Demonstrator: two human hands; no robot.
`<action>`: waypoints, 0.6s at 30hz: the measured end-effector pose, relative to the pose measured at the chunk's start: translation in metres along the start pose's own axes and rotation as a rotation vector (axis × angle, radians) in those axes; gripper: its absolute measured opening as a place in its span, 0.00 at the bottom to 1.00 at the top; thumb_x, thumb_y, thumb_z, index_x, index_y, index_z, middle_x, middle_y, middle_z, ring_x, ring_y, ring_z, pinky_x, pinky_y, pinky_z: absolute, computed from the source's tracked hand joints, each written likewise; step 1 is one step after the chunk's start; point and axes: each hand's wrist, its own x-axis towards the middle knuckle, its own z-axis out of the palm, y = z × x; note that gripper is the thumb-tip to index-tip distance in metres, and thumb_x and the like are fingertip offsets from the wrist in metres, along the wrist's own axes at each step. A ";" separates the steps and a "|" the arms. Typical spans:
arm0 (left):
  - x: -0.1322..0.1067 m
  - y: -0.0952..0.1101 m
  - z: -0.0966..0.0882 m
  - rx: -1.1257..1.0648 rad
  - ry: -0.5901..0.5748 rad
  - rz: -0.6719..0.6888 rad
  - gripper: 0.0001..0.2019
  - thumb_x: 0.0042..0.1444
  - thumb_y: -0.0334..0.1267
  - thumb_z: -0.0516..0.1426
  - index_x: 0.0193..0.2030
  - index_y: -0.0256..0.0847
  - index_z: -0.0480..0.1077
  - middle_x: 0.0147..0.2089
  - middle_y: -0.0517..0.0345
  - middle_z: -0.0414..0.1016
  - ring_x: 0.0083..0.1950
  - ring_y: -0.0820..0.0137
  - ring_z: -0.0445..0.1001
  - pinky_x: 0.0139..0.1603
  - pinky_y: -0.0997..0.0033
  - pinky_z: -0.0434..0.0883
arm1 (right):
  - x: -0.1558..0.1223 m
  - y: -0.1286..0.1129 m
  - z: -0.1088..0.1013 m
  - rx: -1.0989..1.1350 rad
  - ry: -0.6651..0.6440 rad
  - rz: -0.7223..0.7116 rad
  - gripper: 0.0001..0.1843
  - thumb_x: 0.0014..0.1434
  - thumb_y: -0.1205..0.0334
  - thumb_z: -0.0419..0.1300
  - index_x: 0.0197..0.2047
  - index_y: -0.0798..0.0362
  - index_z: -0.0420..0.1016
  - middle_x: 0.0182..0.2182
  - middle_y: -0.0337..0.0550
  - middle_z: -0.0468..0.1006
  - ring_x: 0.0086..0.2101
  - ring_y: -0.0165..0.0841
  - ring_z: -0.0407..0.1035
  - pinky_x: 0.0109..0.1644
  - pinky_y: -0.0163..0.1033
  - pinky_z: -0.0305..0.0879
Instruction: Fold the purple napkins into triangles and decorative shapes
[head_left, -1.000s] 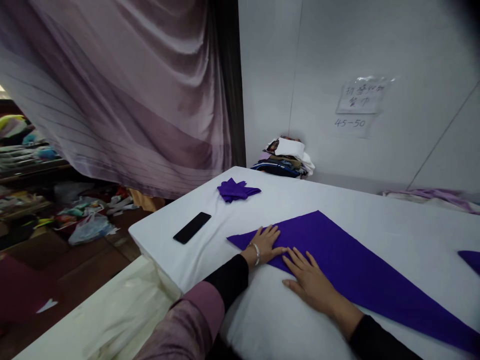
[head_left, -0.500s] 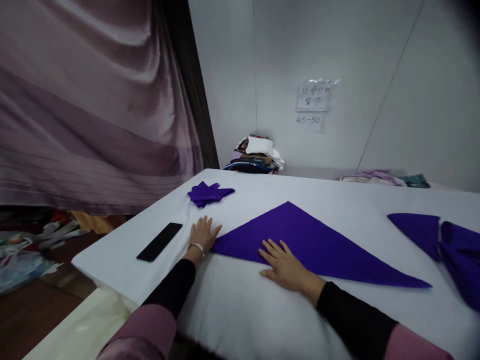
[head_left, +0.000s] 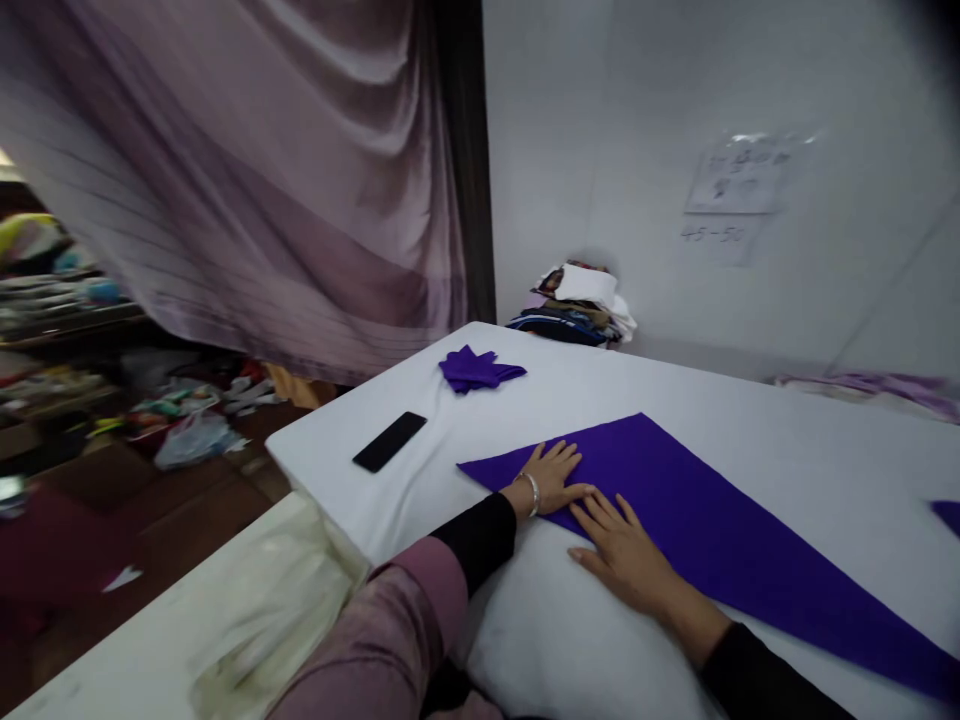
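hands [head_left: 553,478] [head_left: 626,552] flat, fingers spread, on purple cloth [head_left: 720,540]; phone [head_left: 390,441], folded napkin [head_left: 478,369] nearby.

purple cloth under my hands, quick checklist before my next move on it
1. Left hand flat on the purple cloth near its left tip: ok.
2. Right hand flat on the cloth's near edge, fingers spread: ok.
3. Cloth lying smooth on the table around the hands: ok.
4. Cloth's right tip in place: cannot tell, as it runs out of the picture.
5. Phone apart from the cloth, to the left: ok.
6. Folded purple piece apart from the cloth, farther back: ok.
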 end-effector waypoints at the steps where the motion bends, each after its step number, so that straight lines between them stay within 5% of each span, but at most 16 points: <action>1: -0.003 -0.007 -0.002 0.005 0.004 -0.021 0.36 0.57 0.63 0.39 0.66 0.42 0.49 0.70 0.50 0.47 0.70 0.60 0.41 0.67 0.48 0.40 | 0.000 0.002 0.003 -0.010 0.010 -0.005 0.36 0.62 0.38 0.40 0.67 0.49 0.50 0.66 0.48 0.47 0.65 0.43 0.37 0.65 0.57 0.32; 12: -0.061 -0.105 -0.030 0.061 0.184 -0.406 0.32 0.59 0.59 0.43 0.62 0.39 0.58 0.67 0.45 0.54 0.69 0.56 0.46 0.66 0.48 0.43 | 0.001 0.007 0.014 -0.068 0.054 -0.021 0.35 0.62 0.38 0.40 0.66 0.46 0.49 0.66 0.43 0.46 0.64 0.41 0.39 0.65 0.56 0.35; 18: -0.084 -0.119 -0.047 0.045 0.390 -0.533 0.23 0.60 0.52 0.47 0.54 0.38 0.67 0.60 0.46 0.66 0.63 0.57 0.59 0.63 0.54 0.53 | 0.001 0.005 0.011 -0.067 0.046 -0.020 0.35 0.62 0.38 0.39 0.67 0.46 0.49 0.66 0.43 0.45 0.65 0.41 0.38 0.65 0.56 0.35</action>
